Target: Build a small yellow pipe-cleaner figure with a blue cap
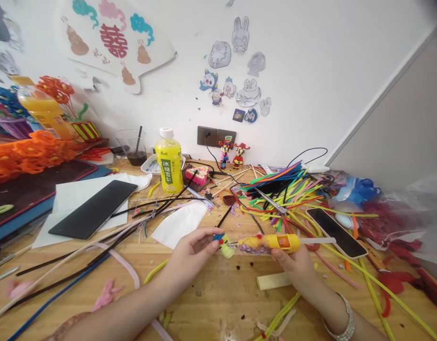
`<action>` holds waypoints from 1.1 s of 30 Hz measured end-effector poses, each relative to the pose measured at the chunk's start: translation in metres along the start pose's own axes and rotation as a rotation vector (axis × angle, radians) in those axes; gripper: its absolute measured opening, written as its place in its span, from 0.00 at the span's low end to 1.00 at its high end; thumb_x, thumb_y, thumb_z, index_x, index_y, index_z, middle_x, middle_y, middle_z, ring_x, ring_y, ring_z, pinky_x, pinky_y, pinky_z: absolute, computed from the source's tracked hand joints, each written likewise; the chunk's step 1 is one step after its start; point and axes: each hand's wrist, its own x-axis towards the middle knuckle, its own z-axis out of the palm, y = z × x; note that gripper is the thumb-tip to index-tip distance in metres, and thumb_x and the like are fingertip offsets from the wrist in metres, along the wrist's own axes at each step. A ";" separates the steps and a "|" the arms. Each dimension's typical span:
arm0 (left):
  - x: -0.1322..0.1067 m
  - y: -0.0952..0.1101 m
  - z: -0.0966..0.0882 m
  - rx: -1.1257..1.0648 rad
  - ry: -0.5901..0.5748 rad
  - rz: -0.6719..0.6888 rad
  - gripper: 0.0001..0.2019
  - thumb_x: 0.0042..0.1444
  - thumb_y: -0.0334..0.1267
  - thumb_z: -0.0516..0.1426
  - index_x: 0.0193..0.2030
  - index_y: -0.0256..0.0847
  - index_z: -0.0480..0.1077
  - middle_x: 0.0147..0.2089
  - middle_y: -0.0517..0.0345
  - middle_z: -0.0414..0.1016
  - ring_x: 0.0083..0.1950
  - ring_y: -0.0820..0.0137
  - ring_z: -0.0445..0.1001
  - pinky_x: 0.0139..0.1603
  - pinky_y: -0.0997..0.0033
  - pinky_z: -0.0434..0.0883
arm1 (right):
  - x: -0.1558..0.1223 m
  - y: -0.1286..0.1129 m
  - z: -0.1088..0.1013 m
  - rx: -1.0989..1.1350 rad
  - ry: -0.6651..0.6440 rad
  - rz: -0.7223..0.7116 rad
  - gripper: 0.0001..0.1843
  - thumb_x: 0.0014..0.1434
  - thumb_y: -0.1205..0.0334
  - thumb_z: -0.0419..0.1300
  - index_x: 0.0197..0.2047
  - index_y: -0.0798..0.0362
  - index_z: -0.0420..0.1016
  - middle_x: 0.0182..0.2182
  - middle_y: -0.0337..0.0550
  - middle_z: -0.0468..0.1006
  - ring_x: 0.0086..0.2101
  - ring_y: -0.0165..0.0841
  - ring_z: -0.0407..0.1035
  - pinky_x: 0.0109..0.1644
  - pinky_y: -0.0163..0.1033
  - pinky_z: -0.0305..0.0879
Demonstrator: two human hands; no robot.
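Note:
My left hand (193, 253) pinches a small blue, red and yellow pipe-cleaner piece (223, 243) just above the wooden table (218, 293). My right hand (297, 266), with a silver bracelet on the wrist, grips a yellow glue gun (271, 243) from below. The gun's tip points left and touches the small piece. A white glue stick (318, 240) juts out of the gun's back end to the right.
A heap of coloured pipe cleaners (282, 189) with scissors (271, 201) lies behind the hands. A phone (335, 231) is at the right, a black tablet (94, 208) at the left, and a yellow drink bottle (169, 162) stands behind. Long stems (79, 255) cross the left.

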 end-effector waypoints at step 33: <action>-0.003 0.002 -0.001 0.071 0.039 0.092 0.11 0.49 0.40 0.57 0.38 0.41 0.73 0.40 0.54 0.77 0.43 0.65 0.74 0.44 0.69 0.70 | 0.014 -0.004 -0.020 -0.947 -0.003 -0.414 0.20 0.59 0.48 0.50 0.27 0.54 0.71 0.22 0.45 0.73 0.24 0.35 0.65 0.29 0.38 0.53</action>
